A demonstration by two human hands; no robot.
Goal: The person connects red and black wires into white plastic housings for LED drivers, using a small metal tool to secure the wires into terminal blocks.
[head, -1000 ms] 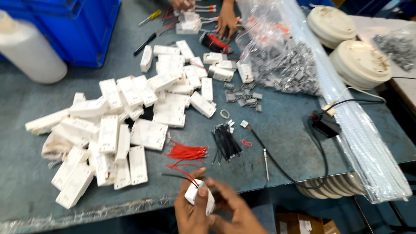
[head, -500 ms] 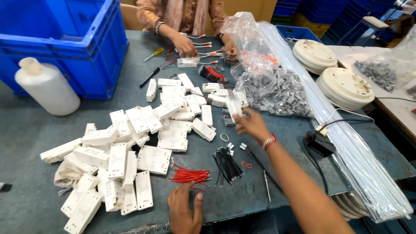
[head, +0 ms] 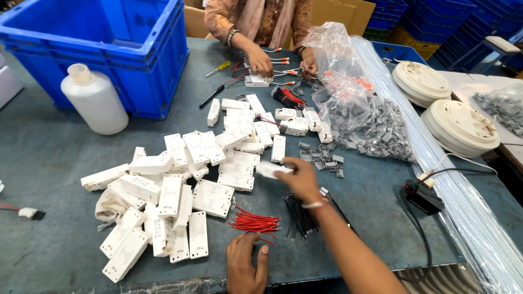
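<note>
Left hand (head: 245,267) flat on the surface (head: 49,163), grip loose and holding nothing, red wires (head: 255,223) just beyond the fingertips. Right hand (head: 298,178) farther out, grip closed on a small white housing (head: 269,170); black wires (head: 299,215) beneath the wrist, heap of white housings (head: 180,185) to its left.

A grey-green worktop (head: 65,163) carries a heap of white plastic housings (head: 180,185), a bundle of red wires (head: 253,223) beside a bundle of black wires (head: 299,215), small grey clips (head: 321,158), a white bottle (head: 95,100), a blue crate (head: 98,49), a clear bag of grey parts (head: 370,125) and a black adapter (head: 422,198)
</note>
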